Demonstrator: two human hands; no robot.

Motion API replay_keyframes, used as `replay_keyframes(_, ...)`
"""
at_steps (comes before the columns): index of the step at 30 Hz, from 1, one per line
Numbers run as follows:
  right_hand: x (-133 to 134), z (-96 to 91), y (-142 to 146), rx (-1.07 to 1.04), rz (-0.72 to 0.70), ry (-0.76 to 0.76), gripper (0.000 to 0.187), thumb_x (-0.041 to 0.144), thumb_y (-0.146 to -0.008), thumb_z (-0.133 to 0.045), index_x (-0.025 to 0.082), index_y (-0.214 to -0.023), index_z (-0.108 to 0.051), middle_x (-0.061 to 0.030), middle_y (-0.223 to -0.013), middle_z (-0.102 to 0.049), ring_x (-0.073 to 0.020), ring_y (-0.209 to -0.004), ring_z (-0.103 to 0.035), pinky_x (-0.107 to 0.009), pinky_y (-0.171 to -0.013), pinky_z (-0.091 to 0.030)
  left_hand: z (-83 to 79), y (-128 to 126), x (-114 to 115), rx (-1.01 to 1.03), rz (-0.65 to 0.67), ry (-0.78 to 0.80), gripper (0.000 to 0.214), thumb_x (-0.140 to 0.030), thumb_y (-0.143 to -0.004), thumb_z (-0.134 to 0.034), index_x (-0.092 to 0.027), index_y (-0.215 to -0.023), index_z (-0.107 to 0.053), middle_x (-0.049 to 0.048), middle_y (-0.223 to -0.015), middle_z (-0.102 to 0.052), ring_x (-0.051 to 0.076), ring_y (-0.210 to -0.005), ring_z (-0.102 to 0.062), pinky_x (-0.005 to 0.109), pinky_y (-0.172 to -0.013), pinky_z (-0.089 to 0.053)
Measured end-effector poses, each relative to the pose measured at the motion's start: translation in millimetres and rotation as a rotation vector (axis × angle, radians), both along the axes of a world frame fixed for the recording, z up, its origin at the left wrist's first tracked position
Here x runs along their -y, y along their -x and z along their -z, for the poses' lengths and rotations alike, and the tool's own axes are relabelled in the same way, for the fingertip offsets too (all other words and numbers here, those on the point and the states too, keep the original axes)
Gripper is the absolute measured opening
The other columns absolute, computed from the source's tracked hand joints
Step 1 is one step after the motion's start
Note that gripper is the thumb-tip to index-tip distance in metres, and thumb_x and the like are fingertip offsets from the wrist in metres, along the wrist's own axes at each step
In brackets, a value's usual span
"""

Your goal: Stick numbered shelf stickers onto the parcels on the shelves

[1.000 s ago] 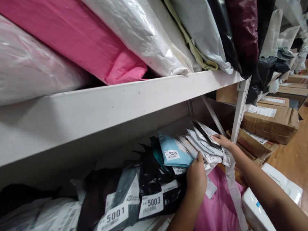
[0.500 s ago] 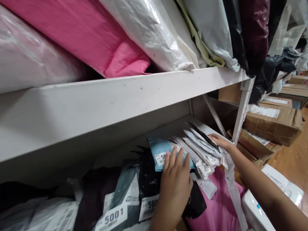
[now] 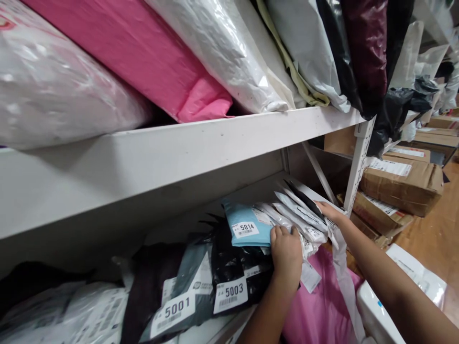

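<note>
A row of thin mailing bags (image 3: 301, 210) leans on the lower shelf, several with number labels. My left hand (image 3: 288, 253) is closed, its fingers curled over the bags' front edge beside a light blue mailing bag (image 3: 256, 224) labelled 5014. What exactly sits in its fingertips is partly hidden. My right hand (image 3: 329, 213) grips the row's right end by a black mailing bag (image 3: 304, 198); its thumb is hidden. A white label strip (image 3: 340, 267) hangs down below that hand. Left of these lie a black bag (image 3: 224, 253) labelled 5003 and a grey-green bag (image 3: 190, 267) labelled 5001.
A white shelf beam (image 3: 201, 148) runs above my hands, with large bags, including a pink one (image 3: 150, 57), over it. A white upright post (image 3: 358, 162) stands at the right. Cardboard boxes (image 3: 401, 184), a pink bag (image 3: 319, 306) and a white package (image 3: 380, 310) are nearby.
My left hand has moved right and down off the blue mailing bag, and its spread fingers have curled, uncovering labels 5014 and 5003. My right hand stays at the row's right end.
</note>
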State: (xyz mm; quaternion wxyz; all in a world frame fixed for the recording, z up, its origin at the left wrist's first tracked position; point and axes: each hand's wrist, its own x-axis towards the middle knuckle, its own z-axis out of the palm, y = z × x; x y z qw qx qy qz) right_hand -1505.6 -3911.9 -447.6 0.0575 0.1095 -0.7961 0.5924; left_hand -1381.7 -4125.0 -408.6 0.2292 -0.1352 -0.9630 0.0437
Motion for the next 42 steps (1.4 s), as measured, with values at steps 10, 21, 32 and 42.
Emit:
replay_keyframes(10, 2.4, -3.3, -6.3, 0.026, 0.003, 0.045, 0.083, 0.089, -0.064, -0.053, 0.015, -0.094, -0.077, -0.0076, -0.088, -0.075, -0.0324, -0.101, -0.062, -0.046, -0.101, -0.045, 23.0, 3.1, -2.9, -0.008, 0.103, -0.022, 0.046, -0.008, -0.085, -0.055, -0.008, -0.131, -0.059, 0.0238, -0.122, -0.067, 0.033, -0.124, -0.057, 0.053, -0.107, -0.04)
replay_keyframes(21, -2.6, -10.9, -8.7, 0.029, -0.005, 0.111, 0.074, 0.083, -0.069, -0.057, 0.015, -0.091, -0.076, -0.01, -0.084, -0.077, -0.034, -0.095, -0.063, -0.046, -0.097, -0.047, 27.0, 5.8, -6.3, -0.01, 0.209, -0.093, 0.053, -0.017, -0.087, -0.064, -0.008, -0.138, -0.052, 0.0249, -0.14, -0.054, 0.029, -0.118, -0.063, 0.047, -0.107, -0.045)
replay_keyframes(32, -3.1, -11.5, -5.5, -0.095, -0.029, 0.115, 0.076, 0.084, -0.067, -0.057, 0.023, -0.108, -0.074, -0.0091, -0.108, -0.075, -0.0325, -0.113, -0.06, -0.045, -0.108, -0.04, -2.9, -11.0, -8.5, 0.005, 0.116, -0.043, 0.04, -0.027, -0.087, -0.064, -0.017, -0.127, -0.064, 0.0159, -0.139, -0.059, 0.038, -0.143, -0.034, 0.069, -0.114, -0.022)
replay_keyframes(42, -12.2, -7.5, 5.8, -0.03, -0.054, 0.058, 0.063, 0.076, -0.068, -0.062, 0.02, -0.092, -0.077, -0.0076, -0.1, -0.076, -0.0312, -0.109, -0.061, -0.044, -0.101, -0.046, -21.0, -51.7, -2.1, 0.084, 0.157, -0.091, 0.054, -0.039, -0.081, -0.074, -0.021, -0.13, -0.062, 0.0159, -0.144, -0.054, 0.04, -0.143, -0.034, 0.07, -0.115, -0.021)
